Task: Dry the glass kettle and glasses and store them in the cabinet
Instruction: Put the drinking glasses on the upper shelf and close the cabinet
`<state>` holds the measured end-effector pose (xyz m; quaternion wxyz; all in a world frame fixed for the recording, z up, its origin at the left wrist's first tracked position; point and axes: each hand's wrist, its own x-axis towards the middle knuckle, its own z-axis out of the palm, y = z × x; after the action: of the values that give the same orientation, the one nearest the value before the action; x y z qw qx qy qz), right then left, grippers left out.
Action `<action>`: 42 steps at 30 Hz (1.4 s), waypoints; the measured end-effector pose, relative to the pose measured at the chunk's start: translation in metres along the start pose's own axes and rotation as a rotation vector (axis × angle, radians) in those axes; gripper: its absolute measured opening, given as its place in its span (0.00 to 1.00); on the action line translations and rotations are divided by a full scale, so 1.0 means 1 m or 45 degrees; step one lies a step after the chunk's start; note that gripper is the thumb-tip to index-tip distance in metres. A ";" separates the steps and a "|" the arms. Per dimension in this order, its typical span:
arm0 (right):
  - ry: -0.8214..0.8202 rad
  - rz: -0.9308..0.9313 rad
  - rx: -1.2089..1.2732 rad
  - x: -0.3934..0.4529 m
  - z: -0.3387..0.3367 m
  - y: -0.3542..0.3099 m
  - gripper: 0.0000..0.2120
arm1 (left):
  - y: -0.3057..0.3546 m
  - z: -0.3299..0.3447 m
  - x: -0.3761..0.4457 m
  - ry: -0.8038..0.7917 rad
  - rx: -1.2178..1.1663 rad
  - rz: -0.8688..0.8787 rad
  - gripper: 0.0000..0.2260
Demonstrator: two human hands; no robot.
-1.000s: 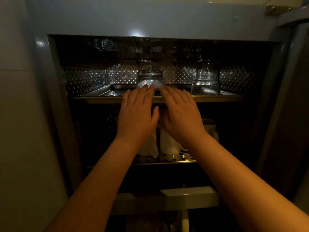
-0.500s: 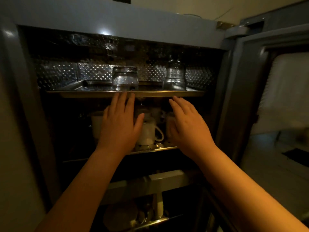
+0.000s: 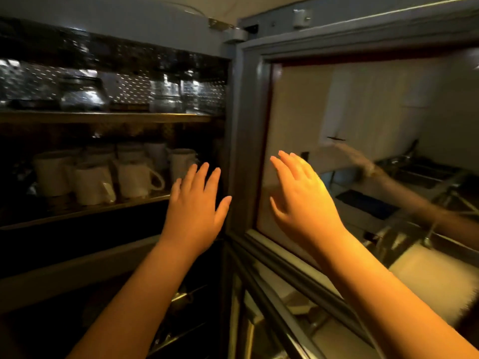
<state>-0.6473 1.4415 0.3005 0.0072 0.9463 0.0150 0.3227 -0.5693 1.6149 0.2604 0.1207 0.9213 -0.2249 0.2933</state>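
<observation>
The dark cabinet [image 3: 114, 117] stands open on the left. On its top shelf sit a glass kettle [image 3: 83, 95] and, to its right, a clear glass [image 3: 166, 98], both blurred. My left hand [image 3: 197, 208] is raised in front of the cabinet's right edge, fingers straight, holding nothing. My right hand [image 3: 300, 200] is raised before the glass pane of the open cabinet door [image 3: 248, 151], fingers straight and empty; whether it touches the pane is unclear.
Several white mugs [image 3: 134, 177] stand on the middle shelf. A lower rack [image 3: 181, 301] holds dim metal items. The door pane reflects a sink counter [image 3: 414, 174] and my arm. The hinge [image 3: 230, 29] is at the top.
Both hands have drawn back and down from the top shelf's front edge. My view has swung right, so the open door now fills the right half.
</observation>
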 end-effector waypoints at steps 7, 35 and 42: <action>-0.006 0.308 -0.037 -0.080 -0.033 0.054 0.27 | 0.103 0.013 -0.025 -0.038 -0.196 0.237 0.29; 0.328 0.571 -0.132 -0.211 -0.079 0.086 0.11 | 0.251 0.026 -0.026 -0.360 -0.287 0.851 0.36; 0.413 0.571 -0.224 -0.220 -0.102 0.098 0.14 | 0.269 -0.006 -0.029 -0.067 -0.467 0.938 0.29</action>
<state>-0.8812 1.3369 0.2491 0.0152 0.8578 -0.2218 0.4634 -0.7231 1.3932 0.2722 0.1640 0.7495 -0.5914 0.2482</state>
